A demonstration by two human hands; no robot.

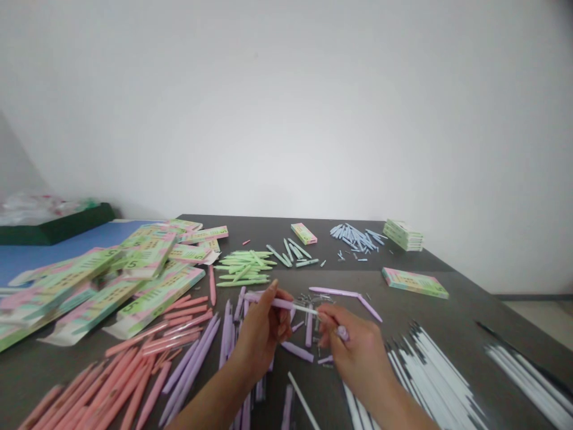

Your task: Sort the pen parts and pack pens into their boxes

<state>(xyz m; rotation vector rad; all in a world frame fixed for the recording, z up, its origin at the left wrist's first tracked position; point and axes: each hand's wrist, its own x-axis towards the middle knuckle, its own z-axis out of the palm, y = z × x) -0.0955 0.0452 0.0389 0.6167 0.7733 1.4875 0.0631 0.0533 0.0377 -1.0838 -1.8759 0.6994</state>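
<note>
Between the fingertips of my left hand (262,325) is a light purple pen barrel (282,303), lying almost level. My right hand (356,343) pinches a thin white pen refill (307,309), whose far end meets the barrel's open end; how deep it goes in is hidden. A short purple pen part (342,332) also sticks out from the curled fingers of my right hand. Below the hands lie loose purple pen parts (298,351), small metal-looking bits and a single white refill (302,397).
Coral pens (111,388) and purple pens (192,370) fill the near left, under piled printed boxes (147,257). Green pens (244,267) and blue pen parts (356,236) lie farther back. White refills (434,370) spread at right, near a flat box (415,282); stacked boxes (403,235) stand behind.
</note>
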